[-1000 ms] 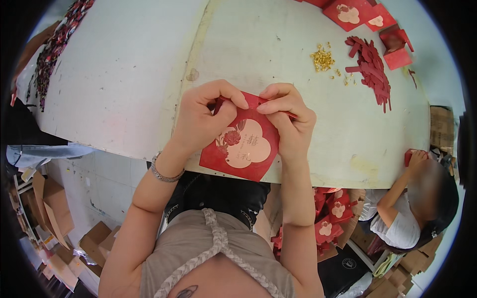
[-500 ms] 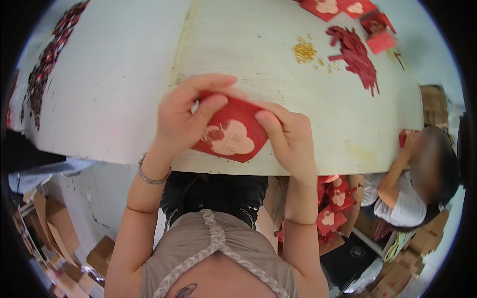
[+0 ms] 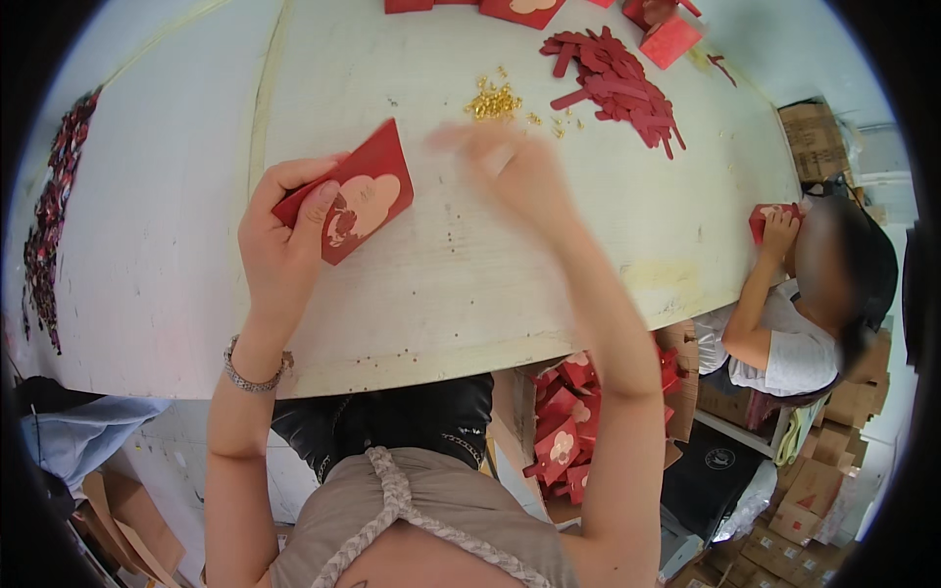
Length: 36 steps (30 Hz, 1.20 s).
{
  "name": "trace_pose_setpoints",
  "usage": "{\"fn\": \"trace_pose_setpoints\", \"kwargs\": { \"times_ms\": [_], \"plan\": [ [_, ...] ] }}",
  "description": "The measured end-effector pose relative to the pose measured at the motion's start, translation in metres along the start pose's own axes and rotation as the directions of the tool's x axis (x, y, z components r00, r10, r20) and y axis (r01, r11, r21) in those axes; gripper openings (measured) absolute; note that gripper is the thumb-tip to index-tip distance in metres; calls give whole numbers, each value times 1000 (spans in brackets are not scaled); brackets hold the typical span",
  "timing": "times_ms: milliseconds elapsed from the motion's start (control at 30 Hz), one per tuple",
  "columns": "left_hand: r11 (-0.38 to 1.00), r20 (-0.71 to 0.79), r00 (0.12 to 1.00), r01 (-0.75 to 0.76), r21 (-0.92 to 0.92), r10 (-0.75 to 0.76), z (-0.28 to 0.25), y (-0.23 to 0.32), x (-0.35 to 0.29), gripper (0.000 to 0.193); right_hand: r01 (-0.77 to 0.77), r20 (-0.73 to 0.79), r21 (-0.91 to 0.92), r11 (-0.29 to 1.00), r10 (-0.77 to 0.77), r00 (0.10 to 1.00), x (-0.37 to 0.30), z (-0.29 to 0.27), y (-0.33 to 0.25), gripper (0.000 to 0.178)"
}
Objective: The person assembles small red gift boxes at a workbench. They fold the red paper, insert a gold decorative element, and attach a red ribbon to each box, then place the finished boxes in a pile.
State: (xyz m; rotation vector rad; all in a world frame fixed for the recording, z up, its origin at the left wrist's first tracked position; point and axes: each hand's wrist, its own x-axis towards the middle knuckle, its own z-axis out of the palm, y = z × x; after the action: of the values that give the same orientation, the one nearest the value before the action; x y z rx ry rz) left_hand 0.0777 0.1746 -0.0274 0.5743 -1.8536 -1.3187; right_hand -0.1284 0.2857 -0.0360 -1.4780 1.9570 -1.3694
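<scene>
My left hand point(image 3: 284, 220) grips a red card box point(image 3: 389, 157) above the table, thumb on its front face. A pale pink flower-shaped panel with a darker red figure covers that face, and the box is tilted with one corner up. Off to the right of it, my right hand point(image 3: 524, 181) is reaching out over the table, apart from the box. Motion smears its fingers, so what they hold, if anything, does not show. Just beyond them lies a small heap of gold fasteners point(image 3: 493, 101). Beside that heap is a pile of dark red strips point(image 3: 622, 93).
More red boxes point(image 3: 524, 8) stand along the far edge. Dark, shiny small pieces point(image 3: 61, 206) line the table's left side. A carton point(image 3: 681, 377) of red boxes is below the front edge. At the right a co-worker point(image 3: 774, 333) holds a red box point(image 3: 760, 220).
My right hand has let go of the red box and moved up toward the gold heap. My left hand keeps the box, now tilted and further left. The whole view has shifted.
</scene>
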Motion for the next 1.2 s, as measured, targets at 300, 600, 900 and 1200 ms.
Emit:
{"fn": "trace_pose_setpoints", "kwargs": {
  "times_ms": [300,600,900,1200],
  "plan": [
    [988,-80,996,-61,-145,50,-6,-16,10,8,-384,-489,-750,538,-60,870,91,-132,146,21],
    [925,79,960,279,-259,-267,-6,10,7,14,496,-69,-529,688,-618,783,-3,-9,-33,28],
    [916,167,953,290,-276,-251,-10,-1,3,14,632,53,-279,723,-645,762,-3,21,-46,20],
    [971,26,995,101,-216,-98,-6,-3,3,12,-154,-311,-624,766,-62,948,-3,-35,60,13]
  ]
}}
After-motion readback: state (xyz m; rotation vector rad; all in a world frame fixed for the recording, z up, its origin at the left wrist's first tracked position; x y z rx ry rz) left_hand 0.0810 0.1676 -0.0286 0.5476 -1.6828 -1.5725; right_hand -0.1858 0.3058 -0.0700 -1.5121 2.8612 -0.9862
